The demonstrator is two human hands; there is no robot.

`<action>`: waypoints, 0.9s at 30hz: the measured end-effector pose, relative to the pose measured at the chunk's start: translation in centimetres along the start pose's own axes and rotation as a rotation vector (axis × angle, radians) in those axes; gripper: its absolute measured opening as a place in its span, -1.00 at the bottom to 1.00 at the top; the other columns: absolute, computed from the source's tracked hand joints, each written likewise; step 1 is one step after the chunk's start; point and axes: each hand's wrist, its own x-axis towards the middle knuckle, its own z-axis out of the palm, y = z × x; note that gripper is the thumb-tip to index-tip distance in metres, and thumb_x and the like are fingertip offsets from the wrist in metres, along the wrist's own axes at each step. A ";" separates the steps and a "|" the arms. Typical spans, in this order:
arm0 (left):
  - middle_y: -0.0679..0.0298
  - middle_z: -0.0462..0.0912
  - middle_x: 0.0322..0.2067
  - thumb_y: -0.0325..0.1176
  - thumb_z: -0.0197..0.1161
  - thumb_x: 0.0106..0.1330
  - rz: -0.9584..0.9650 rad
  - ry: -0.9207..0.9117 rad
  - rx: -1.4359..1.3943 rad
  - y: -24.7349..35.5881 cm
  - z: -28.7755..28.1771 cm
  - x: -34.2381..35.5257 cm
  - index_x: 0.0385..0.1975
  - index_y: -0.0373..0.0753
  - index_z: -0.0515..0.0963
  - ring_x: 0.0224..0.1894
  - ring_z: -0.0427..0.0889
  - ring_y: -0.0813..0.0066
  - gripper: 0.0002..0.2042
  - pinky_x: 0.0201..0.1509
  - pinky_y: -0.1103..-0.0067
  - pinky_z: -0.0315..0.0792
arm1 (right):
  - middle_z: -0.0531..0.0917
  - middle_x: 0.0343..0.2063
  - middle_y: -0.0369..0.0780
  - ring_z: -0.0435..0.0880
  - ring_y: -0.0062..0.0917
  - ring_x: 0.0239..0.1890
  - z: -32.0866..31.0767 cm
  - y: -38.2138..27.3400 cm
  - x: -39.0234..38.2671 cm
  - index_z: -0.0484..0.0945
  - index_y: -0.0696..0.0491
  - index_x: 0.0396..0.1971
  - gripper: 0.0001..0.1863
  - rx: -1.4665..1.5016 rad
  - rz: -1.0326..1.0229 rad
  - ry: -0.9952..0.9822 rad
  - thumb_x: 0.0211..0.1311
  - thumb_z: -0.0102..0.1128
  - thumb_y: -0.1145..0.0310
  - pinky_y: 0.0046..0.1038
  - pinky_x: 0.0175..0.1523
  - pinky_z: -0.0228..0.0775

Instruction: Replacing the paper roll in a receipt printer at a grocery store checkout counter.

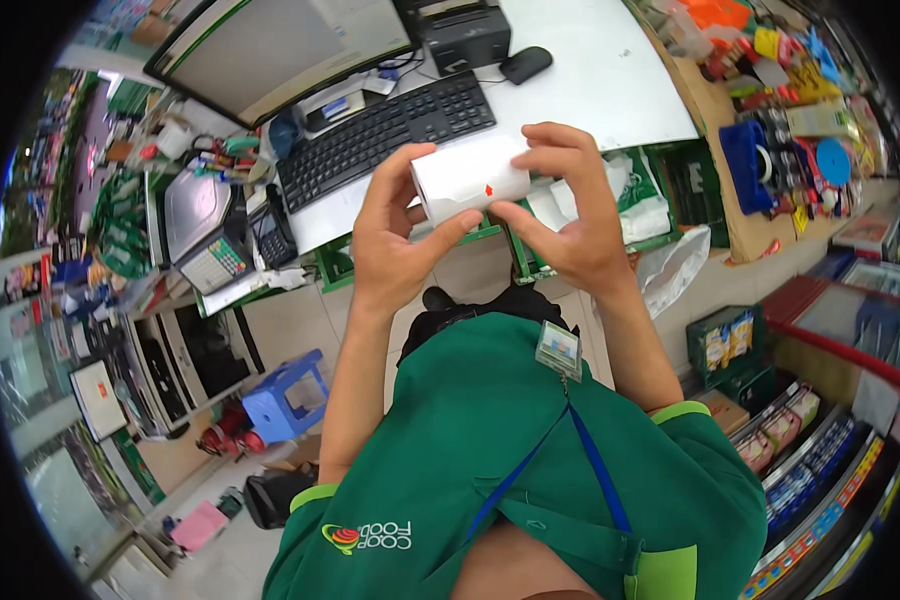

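Note:
A white paper roll (pixel 460 180) with a small red arrow mark lies sideways between my two hands, above the front edge of the white desk. My left hand (pixel 395 230) grips its left end, thumb underneath on the near side and fingers behind. On the right end, my right hand (pixel 575 210) holds it between the thumb below and the bent fingers above. Just beyond the roll is a black keyboard (pixel 385 135). A black receipt printer (pixel 465 40) and a black mouse (pixel 526 65) stand farther back on the desk.
A monitor (pixel 290 50) rises at the back left. Left of the keyboard sit a card terminal or phone (pixel 270 235) and a scale (pixel 210 255). Green open drawers (pixel 660 240) with plastic bags are under the desk. A blue stool (pixel 285 395) stands lower left; packed goods (pixel 800 110) fill the right.

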 end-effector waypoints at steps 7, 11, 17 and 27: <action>0.13 0.52 0.03 -0.50 0.58 -0.03 0.302 0.193 0.232 2.2 -2.6 -1.8 0.16 -0.29 0.35 0.06 0.58 0.34 -0.29 0.03 0.47 0.61 | 0.49 0.05 -0.07 0.54 -0.36 0.03 3.6 -3.1 1.4 0.59 0.07 -0.19 -0.67 -0.124 -0.225 -0.006 -0.01 0.38 0.62 -0.37 0.04 0.41; 0.09 0.51 0.05 -0.51 0.57 -0.04 0.408 0.274 0.314 2.7 -3.0 -2.4 0.14 -0.31 0.37 0.05 0.59 0.33 -0.31 0.01 0.48 0.63 | 0.51 0.00 -0.03 0.62 -0.36 -0.10 5.3 -3.8 1.8 0.59 0.09 -0.16 -0.68 0.051 -0.213 0.050 0.04 0.34 0.65 -0.39 -0.02 0.49; 0.07 0.52 0.05 -0.51 0.56 -0.04 0.399 0.358 0.315 2.6 -3.0 -2.9 0.14 -0.31 0.38 0.03 0.60 0.33 -0.32 -0.01 0.47 0.65 | 0.51 -0.01 -0.03 0.63 -0.33 -0.11 6.1 -4.1 2.0 0.60 0.11 -0.16 -0.70 0.109 -0.214 0.044 0.07 0.32 0.66 -0.40 -0.03 0.52; 0.06 0.54 0.05 -0.49 0.57 -0.06 0.495 0.379 0.434 2.1 -3.2 -2.8 0.14 -0.30 0.40 0.01 0.62 0.30 -0.31 -0.09 0.50 0.68 | 0.54 -0.03 -0.04 0.63 -0.34 -0.09 6.0 -4.1 2.0 0.61 0.12 -0.18 -0.73 0.128 -0.192 0.032 0.08 0.33 0.65 -0.43 -0.03 0.50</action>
